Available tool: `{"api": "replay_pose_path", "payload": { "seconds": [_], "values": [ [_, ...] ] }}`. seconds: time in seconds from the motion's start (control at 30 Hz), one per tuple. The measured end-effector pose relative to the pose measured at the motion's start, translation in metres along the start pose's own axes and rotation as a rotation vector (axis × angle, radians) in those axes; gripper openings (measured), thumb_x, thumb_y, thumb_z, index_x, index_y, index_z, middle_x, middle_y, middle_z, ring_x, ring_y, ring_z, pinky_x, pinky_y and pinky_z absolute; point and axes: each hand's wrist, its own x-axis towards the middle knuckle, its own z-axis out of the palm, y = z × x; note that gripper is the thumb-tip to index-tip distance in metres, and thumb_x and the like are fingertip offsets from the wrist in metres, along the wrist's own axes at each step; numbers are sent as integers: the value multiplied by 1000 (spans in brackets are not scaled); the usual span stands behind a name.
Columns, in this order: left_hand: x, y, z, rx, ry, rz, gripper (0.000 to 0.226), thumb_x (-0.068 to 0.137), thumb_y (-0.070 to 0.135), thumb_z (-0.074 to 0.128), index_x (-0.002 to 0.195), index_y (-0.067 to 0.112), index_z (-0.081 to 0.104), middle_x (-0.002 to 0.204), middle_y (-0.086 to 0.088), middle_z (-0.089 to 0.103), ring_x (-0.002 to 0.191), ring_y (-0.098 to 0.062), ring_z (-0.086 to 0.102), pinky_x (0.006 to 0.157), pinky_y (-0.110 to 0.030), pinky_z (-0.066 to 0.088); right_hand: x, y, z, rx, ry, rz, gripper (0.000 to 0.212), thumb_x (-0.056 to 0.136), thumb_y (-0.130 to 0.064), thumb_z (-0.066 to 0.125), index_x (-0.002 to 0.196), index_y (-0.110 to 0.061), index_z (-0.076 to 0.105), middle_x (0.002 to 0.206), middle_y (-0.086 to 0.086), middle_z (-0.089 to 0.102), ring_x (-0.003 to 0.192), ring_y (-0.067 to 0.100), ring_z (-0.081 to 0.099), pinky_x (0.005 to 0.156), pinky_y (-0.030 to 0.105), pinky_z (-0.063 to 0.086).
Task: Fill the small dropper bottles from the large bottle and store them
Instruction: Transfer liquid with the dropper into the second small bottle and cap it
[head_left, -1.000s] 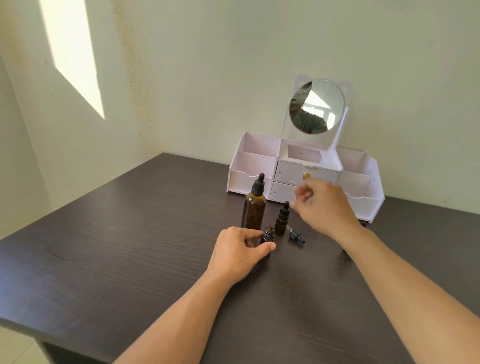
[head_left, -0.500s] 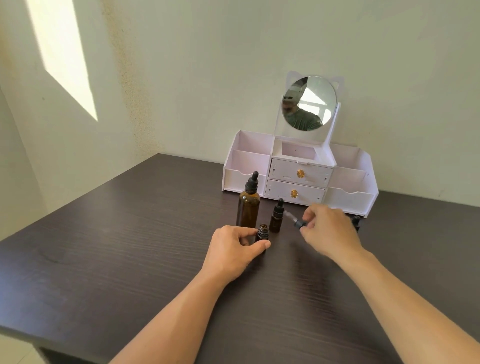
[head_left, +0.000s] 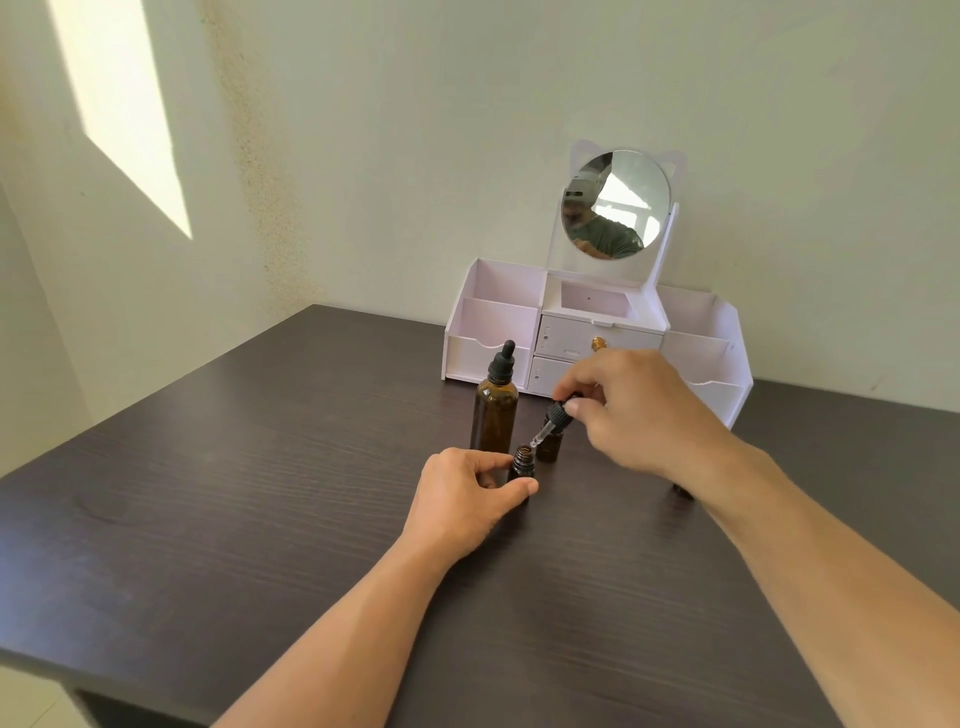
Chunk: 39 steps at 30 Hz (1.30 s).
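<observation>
Just dropper (head_left: 551, 425) above open bottle (head_left: 522, 464)

Lower body of open small bottle (head_left: 522, 462) hidden behind left hand (head_left: 464, 501) thumb and fingers; fill level unreadable. Second small bottle (head_left: 549, 447) mostly covered by dropper (head_left: 550, 423) and right hand (head_left: 641, 415); cap state unclear. Dropper bulb buried in right fingertips. Lower drawer of organizer (head_left: 719, 353) blocked by right hand. Dark item (head_left: 683, 491) behind right wrist, too little showing to identify. Both forearms cut off by bottom edge.
</observation>
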Motion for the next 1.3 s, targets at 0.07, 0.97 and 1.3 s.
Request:
{"api": "replay_pose_path", "payload": {
  "seconds": [0.07, 0.97, 1.3],
  "values": [
    [1, 0, 0, 0, 3, 5, 52, 78, 44, 76, 124, 21, 66, 61, 11, 58, 56, -1, 52, 57, -11, 42, 2, -1, 4, -14, -31, -35, 18, 88, -15, 61, 100, -23, 72, 92, -7, 64, 86, 9, 52, 81, 24, 39],
    [0, -1, 0, 26, 26, 7, 52, 77, 45, 77, 122, 19, 67, 73, 6, 66, 69, -6, 62, 57, -10, 43, 22, -12, 25, -270, -154, -71, 43, 75, -67, 61, 66, -25, 59, 67, -7, 59, 72, 16, 57, 64, 31, 45],
    [1, -1, 1, 19, 6, 10, 53, 78, 44, 76, 124, 19, 66, 72, 6, 66, 67, -6, 62, 60, -14, 47, 22, -8, 27, -184, -205, -98, 26, 83, -46, 66, 66, -28, 55, 71, -9, 57, 72, 12, 54, 61, 28, 40]
  ]
}}
